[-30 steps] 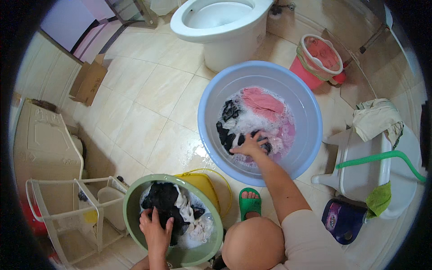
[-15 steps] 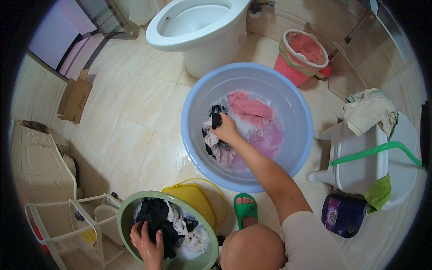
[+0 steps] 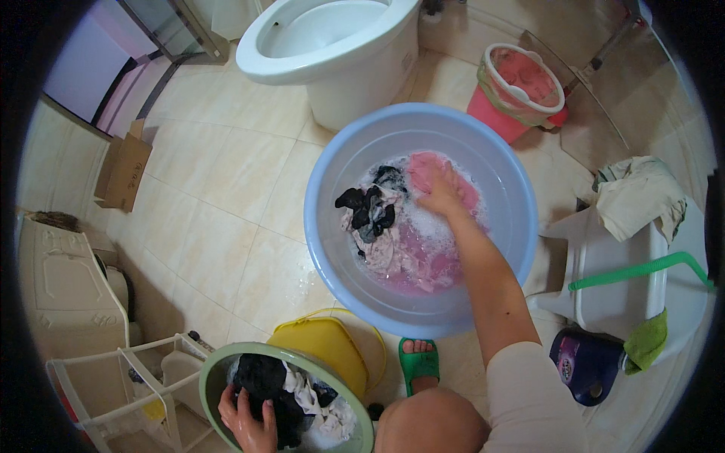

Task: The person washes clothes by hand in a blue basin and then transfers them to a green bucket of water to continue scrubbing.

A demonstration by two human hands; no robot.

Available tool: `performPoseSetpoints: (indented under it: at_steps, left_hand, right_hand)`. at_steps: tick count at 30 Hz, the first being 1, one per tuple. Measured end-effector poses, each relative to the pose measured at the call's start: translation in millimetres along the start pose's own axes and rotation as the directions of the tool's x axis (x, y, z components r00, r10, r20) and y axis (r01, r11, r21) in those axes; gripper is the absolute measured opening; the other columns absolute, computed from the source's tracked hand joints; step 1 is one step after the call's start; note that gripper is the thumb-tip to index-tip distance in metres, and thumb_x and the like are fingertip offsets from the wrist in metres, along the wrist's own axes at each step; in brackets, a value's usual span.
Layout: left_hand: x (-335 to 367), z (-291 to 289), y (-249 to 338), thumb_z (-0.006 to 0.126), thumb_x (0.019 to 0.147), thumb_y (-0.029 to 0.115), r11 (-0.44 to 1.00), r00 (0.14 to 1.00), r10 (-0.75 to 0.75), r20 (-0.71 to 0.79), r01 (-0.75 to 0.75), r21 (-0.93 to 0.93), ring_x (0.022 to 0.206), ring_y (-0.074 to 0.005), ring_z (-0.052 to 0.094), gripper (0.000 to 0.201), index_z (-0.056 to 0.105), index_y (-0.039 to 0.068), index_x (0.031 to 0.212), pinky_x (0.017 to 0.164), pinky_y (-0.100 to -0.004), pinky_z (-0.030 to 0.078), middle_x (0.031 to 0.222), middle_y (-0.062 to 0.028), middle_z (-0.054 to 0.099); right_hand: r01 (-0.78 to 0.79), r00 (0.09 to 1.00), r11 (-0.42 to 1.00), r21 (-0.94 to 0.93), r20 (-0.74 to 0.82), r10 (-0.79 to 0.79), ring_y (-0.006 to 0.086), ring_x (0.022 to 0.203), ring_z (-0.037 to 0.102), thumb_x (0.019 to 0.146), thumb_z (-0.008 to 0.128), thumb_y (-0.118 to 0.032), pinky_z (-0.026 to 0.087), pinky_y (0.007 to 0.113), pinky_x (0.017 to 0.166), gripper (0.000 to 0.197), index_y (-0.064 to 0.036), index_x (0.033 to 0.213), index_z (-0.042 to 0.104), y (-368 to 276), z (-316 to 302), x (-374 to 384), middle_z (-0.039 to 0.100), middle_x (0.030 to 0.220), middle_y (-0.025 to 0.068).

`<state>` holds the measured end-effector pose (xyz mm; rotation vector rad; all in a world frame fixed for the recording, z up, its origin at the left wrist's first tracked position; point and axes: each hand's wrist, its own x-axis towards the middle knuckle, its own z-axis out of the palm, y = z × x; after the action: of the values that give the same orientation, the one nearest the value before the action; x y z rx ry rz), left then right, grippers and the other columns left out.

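A large blue basin (image 3: 325,249) holds sudsy, pinkish water. Inside it, my right hand (image 3: 440,192) rests on a pink cloth (image 3: 427,164), fingers spread and partly blurred against it. To the left of that hand lie black clothes (image 3: 370,211) and a pale pink patterned garment (image 3: 381,253), bunched and wet. At the lower left, my left hand (image 3: 249,423) lies with fingers apart on a black garment (image 3: 264,377) in a tilted green basin (image 3: 208,377). White clothes (image 3: 332,415) and suds sit beside that garment.
A yellow bucket (image 3: 321,343) stands between the basins. Beyond are a toilet (image 3: 362,90) and a pink bin (image 3: 491,113). On the right are a white plastic tub (image 3: 615,302) with a green hose (image 3: 634,270) and a dark purple jug (image 3: 585,362). A white rack (image 3: 162,392) stands left.
My right hand has let go of the black cloth and moved right to the pink cloth. The black clothes now lie loose on the pale garment. My left hand stays in the green basin.
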<state>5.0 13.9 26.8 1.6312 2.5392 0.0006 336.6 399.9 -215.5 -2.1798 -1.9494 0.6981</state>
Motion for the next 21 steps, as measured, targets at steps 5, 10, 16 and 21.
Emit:
performPoseSetpoints:
  at_steps: [5, 10, 16, 21]
  left_hand:
    - [5, -1, 0, 0.069, 0.077, 0.023, 1.0, 1.0, -0.008, 0.028, 0.008, -0.008, 0.111, -0.0423, 0.045, 0.044, 0.059, -0.001, 0.113, 0.095, -0.0489, 0.036, 0.123, -0.0251, 0.049]
    - [8, -1, -1, 0.069, 0.078, 0.023, 1.0, 0.999, -0.015, 0.046, 0.015, -0.008, 0.112, -0.0424, 0.045, 0.045, 0.058, -0.001, 0.114, 0.096, -0.0495, 0.036, 0.124, -0.0247, 0.048]
    - [-1, -1, -3, 0.068, 0.079, 0.026, 0.999, 0.998, -0.044, 0.041, 0.044, -0.01, 0.112, -0.0424, 0.045, 0.045, 0.058, 0.001, 0.115, 0.095, -0.0496, 0.035, 0.124, -0.0244, 0.049]
    - [1, -1, -2, 0.067, 0.08, 0.027, 0.999, 0.998, -0.044, 0.039, 0.045, -0.022, 0.111, -0.0403, 0.046, 0.045, 0.057, 0.002, 0.117, 0.095, -0.0481, 0.036, 0.124, -0.0234, 0.049]
  right_hand:
    - [0.046, 0.999, 0.952, -0.303, -0.006, -0.051, 0.0419, 0.128, 0.034, 0.069, 0.073, -0.027, 0.034, 0.055, 0.098, 0.079, -0.0118, 0.137, 0.036, 30, 34, -13, 0.04, 0.137, 0.0218]
    - [0.113, 0.994, 0.993, 0.041, -0.021, -0.112, 0.0358, 0.089, 0.063, 0.067, 0.066, -0.012, 0.05, 0.039, 0.078, 0.05, -0.0063, 0.115, 0.057, 42, 54, -14, 0.066, 0.095, 0.0199]
    - [-0.02, 0.873, 0.885, 0.466, 0.44, -0.212, 0.029, 0.095, 0.063, 0.068, 0.062, -0.01, 0.049, 0.039, 0.082, 0.047, -0.0097, 0.115, 0.059, -35, -21, -47, 0.065, 0.096, 0.0181]
    - [0.12, 0.82, 0.736, 0.667, 0.351, -0.452, 0.0289, 0.1, 0.059, 0.066, 0.068, -0.014, 0.046, 0.039, 0.086, 0.051, -0.0089, 0.115, 0.058, -72, -7, -63, 0.062, 0.101, 0.0191]
